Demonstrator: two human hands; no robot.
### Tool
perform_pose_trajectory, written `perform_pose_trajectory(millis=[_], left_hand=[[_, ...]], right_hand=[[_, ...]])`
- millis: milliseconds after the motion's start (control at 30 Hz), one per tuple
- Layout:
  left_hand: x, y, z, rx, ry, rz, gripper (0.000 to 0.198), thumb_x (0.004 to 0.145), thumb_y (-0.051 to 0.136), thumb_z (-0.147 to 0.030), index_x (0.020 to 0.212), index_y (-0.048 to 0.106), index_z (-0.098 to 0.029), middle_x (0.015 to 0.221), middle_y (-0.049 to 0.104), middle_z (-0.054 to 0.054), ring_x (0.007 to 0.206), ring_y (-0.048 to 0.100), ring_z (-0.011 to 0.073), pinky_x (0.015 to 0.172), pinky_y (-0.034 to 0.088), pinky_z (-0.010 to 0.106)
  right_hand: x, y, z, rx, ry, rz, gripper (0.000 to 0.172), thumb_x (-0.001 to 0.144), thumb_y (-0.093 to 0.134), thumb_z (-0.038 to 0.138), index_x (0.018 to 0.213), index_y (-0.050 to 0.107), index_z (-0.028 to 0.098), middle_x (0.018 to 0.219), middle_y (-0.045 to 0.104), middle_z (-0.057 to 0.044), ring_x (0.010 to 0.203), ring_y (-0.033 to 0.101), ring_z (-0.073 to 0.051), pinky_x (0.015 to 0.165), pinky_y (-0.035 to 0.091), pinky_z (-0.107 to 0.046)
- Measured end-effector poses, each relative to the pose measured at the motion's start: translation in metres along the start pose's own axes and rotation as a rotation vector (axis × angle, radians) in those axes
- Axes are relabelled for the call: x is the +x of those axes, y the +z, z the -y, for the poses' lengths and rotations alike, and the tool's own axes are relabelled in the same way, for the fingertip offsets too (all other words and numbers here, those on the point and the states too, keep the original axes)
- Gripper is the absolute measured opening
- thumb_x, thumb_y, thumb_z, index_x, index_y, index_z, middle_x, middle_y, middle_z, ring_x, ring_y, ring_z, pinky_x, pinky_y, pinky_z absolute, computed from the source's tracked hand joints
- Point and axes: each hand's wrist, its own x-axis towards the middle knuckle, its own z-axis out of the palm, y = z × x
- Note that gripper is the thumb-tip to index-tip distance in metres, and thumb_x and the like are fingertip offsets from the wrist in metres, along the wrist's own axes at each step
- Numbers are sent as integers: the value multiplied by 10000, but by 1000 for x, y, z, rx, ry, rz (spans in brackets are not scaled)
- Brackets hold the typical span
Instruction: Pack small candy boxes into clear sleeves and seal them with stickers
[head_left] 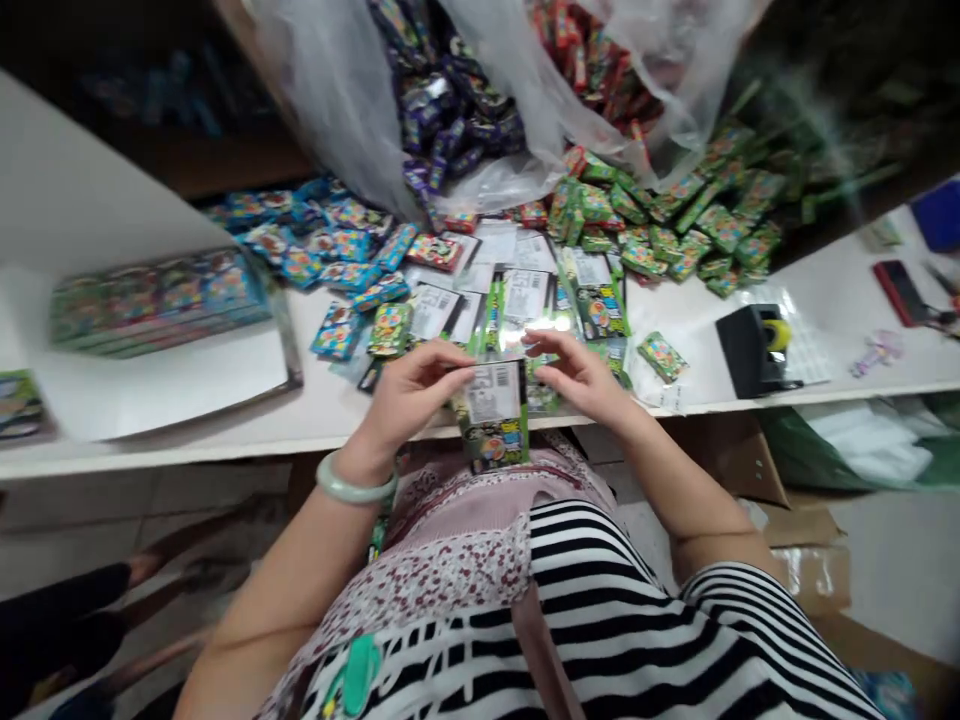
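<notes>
Pinched at its top left corner by my left hand is a flat printed packet, black and green with a white label, hanging over the table's front edge. My right hand is beside the packet's upper right, fingers spread and slightly curled, with nothing seen in them. Just beyond both hands lie several similar flat packets, overlapping on the table. Small green packs and blue packs lie to either side of them.
Clear plastic bags with purple packs and red packs stand at the back. A display box with rows of packs is at left. A black tape dispenser and a red phone-like object lie at right.
</notes>
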Motion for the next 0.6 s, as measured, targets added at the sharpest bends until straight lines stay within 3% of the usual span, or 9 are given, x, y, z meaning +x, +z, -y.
perform_pose_trajectory(millis=[67,167,267,333,433,600], left_hand=[[2,-4,2,1,14,-120,80,779,795,-236,839,746,-219,819,724,19,779,674,141,702,561,265],[6,-7,5,4,18,-359,128,707,810,-158,808,762,-219,801,738,0,754,668,116,680,535,229],[8,-4,5,43,-52,-390,127,681,812,-179,794,772,-221,780,745,-7,729,659,114,668,521,231],[9,1,4,74,-105,-325,107,684,805,-220,786,773,-223,763,745,-7,712,654,124,654,521,246],[9,4,3,99,-133,-293,97,695,795,-242,788,770,-230,751,743,-11,693,646,123,630,514,242],[10,3,4,95,-79,-247,92,706,791,-220,791,757,-232,746,738,-10,700,651,126,631,532,245]], right_hand=[[-8,-40,-18,-76,101,-175,316,901,610,399,1178,657,255,1168,711,-67,1018,667,-203,902,556,-375],[-23,-113,-49,-433,336,-514,178,848,613,311,938,722,203,1011,720,-68,857,654,-199,876,542,-389],[-27,-161,-71,-741,579,-538,232,840,600,257,991,753,168,1089,703,-113,845,648,-210,928,505,-403],[-21,-172,-81,-802,667,-480,258,853,594,266,1021,763,168,1133,693,-125,905,656,-225,955,483,-394],[-6,-169,-91,-783,697,-440,192,811,643,264,926,771,179,1115,700,-117,972,657,-248,964,467,-384],[-2,-168,-102,-637,703,-474,54,752,677,240,768,692,191,862,713,-51,865,659,-226,851,501,-356]])
